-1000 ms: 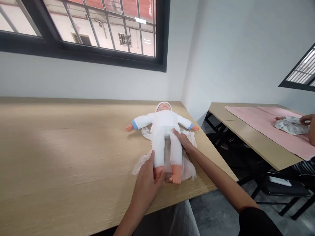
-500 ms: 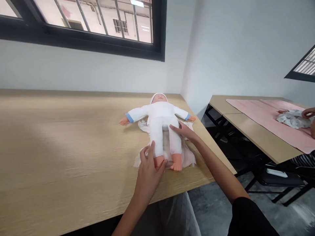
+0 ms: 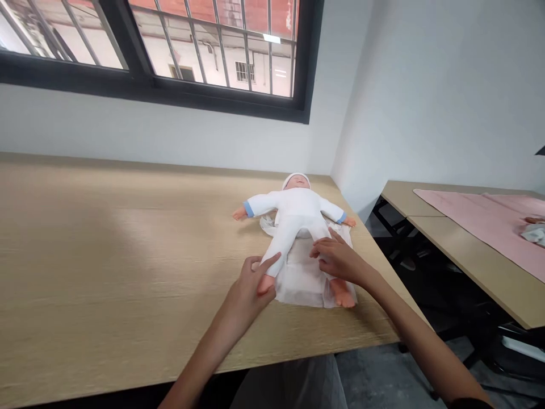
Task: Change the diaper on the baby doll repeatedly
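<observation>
A baby doll in a white suit with blue cuffs and a white cap lies on its back, arms spread and legs apart. Under its hips and legs is a thin white diaper or cloth sheet, laid flat on the table. My left hand is around the doll's lower leg on the left, fingers on the shin and the foot. Over the doll's other leg rests my right hand, its fingers apart and slightly bent, partly hiding that leg.
The wooden table ends at a front edge near me and a right edge beyond the doll. Across a gap to the right stands another table with a pink cloth and a bundle. A barred window is behind.
The doll's legs have moved farther apart, showing more of the white sheet between them. My right hand has shifted down its leg. The view has turned slightly left.
</observation>
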`<state>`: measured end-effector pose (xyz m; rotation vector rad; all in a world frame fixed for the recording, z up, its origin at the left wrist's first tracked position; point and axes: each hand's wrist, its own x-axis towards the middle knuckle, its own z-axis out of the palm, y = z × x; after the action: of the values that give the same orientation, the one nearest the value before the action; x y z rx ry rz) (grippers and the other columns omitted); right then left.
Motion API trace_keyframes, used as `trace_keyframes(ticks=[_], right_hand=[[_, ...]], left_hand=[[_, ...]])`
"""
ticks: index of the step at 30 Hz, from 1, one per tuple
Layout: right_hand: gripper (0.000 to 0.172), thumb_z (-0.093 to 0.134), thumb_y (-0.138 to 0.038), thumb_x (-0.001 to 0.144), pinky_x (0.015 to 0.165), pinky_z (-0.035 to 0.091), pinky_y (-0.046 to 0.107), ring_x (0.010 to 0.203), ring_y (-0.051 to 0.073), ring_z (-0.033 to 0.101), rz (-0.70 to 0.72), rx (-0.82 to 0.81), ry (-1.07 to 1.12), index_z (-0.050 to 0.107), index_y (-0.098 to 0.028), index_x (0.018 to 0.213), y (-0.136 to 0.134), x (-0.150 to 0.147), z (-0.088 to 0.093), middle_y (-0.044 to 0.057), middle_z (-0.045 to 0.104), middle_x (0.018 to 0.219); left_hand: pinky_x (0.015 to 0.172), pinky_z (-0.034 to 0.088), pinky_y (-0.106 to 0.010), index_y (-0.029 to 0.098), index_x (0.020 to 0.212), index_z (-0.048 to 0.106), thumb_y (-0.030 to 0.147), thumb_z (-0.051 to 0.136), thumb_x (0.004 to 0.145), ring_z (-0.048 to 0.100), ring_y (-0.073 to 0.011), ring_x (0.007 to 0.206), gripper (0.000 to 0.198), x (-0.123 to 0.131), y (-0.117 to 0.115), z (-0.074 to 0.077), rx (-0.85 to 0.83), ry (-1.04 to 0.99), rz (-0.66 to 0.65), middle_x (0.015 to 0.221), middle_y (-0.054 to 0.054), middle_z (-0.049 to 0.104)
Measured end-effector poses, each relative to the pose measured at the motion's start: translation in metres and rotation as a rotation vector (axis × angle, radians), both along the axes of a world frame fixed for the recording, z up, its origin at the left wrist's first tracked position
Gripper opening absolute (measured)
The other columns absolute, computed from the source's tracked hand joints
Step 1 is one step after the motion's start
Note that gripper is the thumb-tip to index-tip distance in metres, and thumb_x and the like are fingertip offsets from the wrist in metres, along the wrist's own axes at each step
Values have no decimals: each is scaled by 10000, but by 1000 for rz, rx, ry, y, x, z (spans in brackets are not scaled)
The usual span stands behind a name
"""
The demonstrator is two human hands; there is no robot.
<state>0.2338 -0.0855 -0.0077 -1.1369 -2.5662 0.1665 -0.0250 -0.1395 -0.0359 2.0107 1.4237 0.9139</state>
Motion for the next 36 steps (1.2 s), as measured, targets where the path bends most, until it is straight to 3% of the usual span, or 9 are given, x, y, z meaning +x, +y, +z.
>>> trace_keyframes(ticks=[4,8,13,20,24,29,36], right_hand=[[394,404,27,657,1168,85,525,1201,198,533,51,94,-161,604,-209,901,-1,16,-1,54,663,1072],[393,456,-15,636,1175,18,530,1306,219,439,96,110,-222,588,-197,958,-8,28,-4,94,634,1161],[456,467,-26,641,1173,26,548,1347,225,388,87,69,-241,572,-184,1056,-12,37,-5,118,594,1245],[517,429,17,643,1157,23,593,1353,229,383,72,-10,-189,578,-221,1076,-7,51,-2,65,587,1274],[464,459,4,664,1161,58,589,1342,237,394,63,27,-197,583,-217,1053,-9,48,-7,71,596,1247],[223,480,-113,814,1169,71,576,1258,253,470,14,118,-184,605,-211,972,-14,33,-14,66,663,1004],[356,517,-109,797,1158,51,588,1246,289,448,-3,143,-198,626,-260,1100,-20,18,-12,58,649,1051]], left_hand=[[888,488,-358,315,1321,515,240,529,813,596,-214,984,514,-15,5,13,-50,52,-57,1104,-48,526],[889,480,-359,326,1346,491,249,540,805,596,-219,976,548,-15,8,18,-60,84,-62,1101,-45,544],[914,463,-345,335,1354,482,243,531,805,586,-210,994,559,-16,9,18,-74,81,-82,1108,-40,524],[850,486,-320,358,1349,483,275,510,825,595,-202,933,531,-21,7,28,-89,85,-97,1125,-34,525],[824,489,-317,359,1346,485,290,502,821,597,-192,883,530,-21,8,27,-109,106,-104,1128,-34,517],[851,472,-314,364,1355,470,259,505,804,595,-187,895,562,-19,8,24,-113,98,-117,1088,-19,520],[835,474,-316,336,1361,460,262,522,789,585,-189,890,580,-18,9,18,-124,61,-107,1027,-20,505]])
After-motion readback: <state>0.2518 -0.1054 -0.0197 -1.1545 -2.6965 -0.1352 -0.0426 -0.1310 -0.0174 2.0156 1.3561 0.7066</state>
